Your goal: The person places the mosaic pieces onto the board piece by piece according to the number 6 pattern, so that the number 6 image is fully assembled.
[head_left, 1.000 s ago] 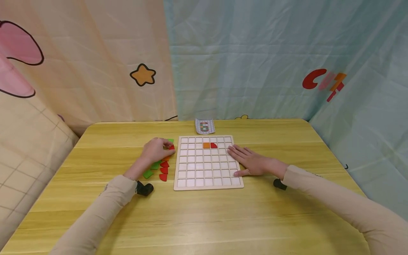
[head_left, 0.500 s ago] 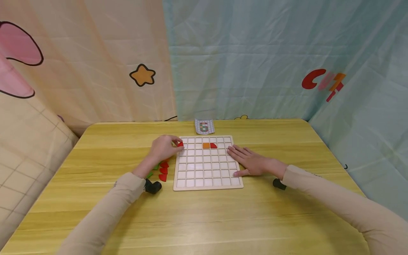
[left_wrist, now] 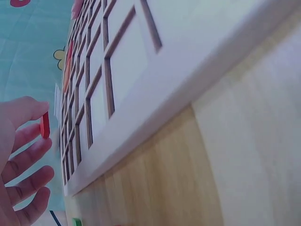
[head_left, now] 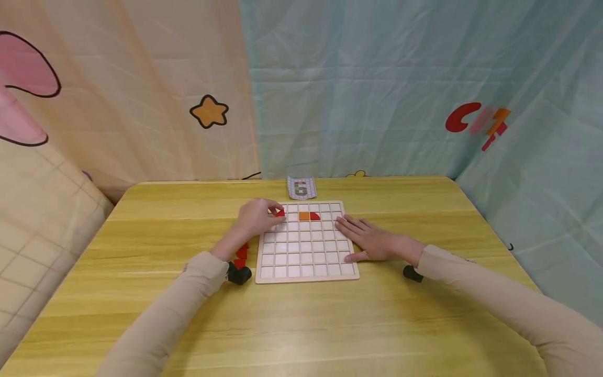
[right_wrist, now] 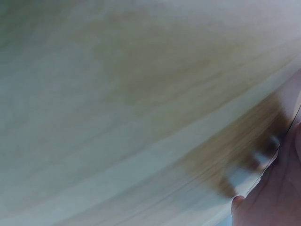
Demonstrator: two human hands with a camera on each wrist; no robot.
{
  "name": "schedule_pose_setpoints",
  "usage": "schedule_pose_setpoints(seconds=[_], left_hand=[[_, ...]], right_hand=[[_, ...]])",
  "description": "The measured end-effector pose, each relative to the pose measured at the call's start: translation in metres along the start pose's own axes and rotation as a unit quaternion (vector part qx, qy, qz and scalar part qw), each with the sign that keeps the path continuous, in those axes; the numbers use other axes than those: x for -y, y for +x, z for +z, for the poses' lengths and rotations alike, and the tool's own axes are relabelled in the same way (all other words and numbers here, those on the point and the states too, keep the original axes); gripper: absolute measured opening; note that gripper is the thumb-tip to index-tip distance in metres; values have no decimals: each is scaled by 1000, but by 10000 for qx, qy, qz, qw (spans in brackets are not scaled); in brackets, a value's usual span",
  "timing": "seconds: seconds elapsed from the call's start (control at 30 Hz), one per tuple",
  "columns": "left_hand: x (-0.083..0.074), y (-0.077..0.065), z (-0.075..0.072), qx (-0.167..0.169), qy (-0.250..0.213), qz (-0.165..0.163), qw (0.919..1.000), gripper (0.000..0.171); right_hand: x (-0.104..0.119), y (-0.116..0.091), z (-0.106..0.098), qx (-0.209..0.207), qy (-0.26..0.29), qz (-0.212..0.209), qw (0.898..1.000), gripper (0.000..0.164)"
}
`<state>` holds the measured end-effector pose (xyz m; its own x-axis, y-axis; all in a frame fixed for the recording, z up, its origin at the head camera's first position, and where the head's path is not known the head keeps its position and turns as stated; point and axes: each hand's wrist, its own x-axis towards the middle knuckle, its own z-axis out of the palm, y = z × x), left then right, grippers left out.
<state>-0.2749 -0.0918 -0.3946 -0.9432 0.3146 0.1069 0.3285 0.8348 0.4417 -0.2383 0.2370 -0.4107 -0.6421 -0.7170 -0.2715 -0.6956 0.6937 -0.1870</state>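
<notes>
My left hand [head_left: 258,217] pinches a red quarter-round tile [left_wrist: 45,125] between thumb and fingertips, over the upper left part of the white gridded board [head_left: 294,272]. In the board's second row sit an orange square tile [head_left: 304,215] and, touching its right side, another red rounded tile [head_left: 314,216]. My right hand [head_left: 372,241] lies flat with fingers spread, its fingertips and thumb resting on the board's right edge. The right wrist view catches only part of that hand [right_wrist: 275,200] at its lower right corner.
Several red tiles [head_left: 241,253] lie left of the board, partly hidden by the left wrist. A green tile [left_wrist: 76,221] peeks in at the bottom of the left wrist view. Behind the board is a small pattern card [head_left: 301,187] on the wooden table [head_left: 301,324].
My left hand has moved right from the loose tiles beside the board to above its upper left squares, carrying the red tile. The right hand has stayed in place.
</notes>
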Motion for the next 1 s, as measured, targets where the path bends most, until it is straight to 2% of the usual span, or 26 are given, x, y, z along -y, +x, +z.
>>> schedule_pose_setpoints(seconds=[0.43,0.7,1.0], left_hand=[[-11,12,14,146,-44,133,9998,31],[-16,22,18,248,192,219,9993,32],[-20,24,21,406,185,123,9989,31]], right_hand=[[1,1,1,76,-94,67,9999,91],[0,1,0,59,-124,75,9999,91],[3,0,-3,96,-75,94,9999,91]])
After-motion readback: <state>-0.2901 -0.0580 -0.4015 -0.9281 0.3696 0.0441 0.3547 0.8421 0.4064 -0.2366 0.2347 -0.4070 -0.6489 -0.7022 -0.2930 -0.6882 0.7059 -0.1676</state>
